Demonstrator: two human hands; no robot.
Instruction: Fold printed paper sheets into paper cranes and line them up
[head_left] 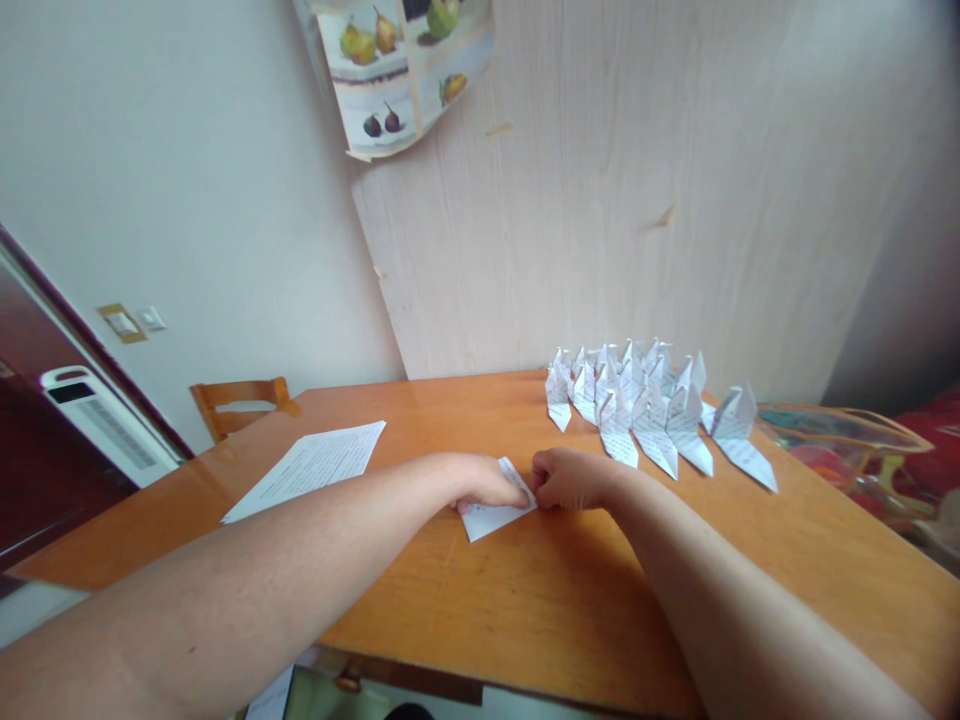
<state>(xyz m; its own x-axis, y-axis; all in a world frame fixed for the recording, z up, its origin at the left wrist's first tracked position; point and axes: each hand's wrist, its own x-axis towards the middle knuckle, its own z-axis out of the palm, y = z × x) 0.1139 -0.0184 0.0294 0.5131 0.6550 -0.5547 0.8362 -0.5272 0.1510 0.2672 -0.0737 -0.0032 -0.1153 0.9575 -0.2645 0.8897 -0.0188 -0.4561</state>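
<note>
A small folded piece of printed white paper (491,522) lies on the wooden table (465,610). On top of it rests my left hand (491,482), its fingers together and pressing the paper down, the thumb side near the paper's middle. My right hand (559,478) is closed at the paper's right corner, its fingertips curled against the edge; what lies between them is too small to make out. Several folded paper figures (652,425) stand in rows at the back right of the table.
A stack of printed sheets (315,462) lies on the table's left side. Behind it is a wooden chair (240,393). A pale board (600,200) with a fruit picture (409,75) stands behind the table. Clear plastic bags (840,440) are beyond the right edge.
</note>
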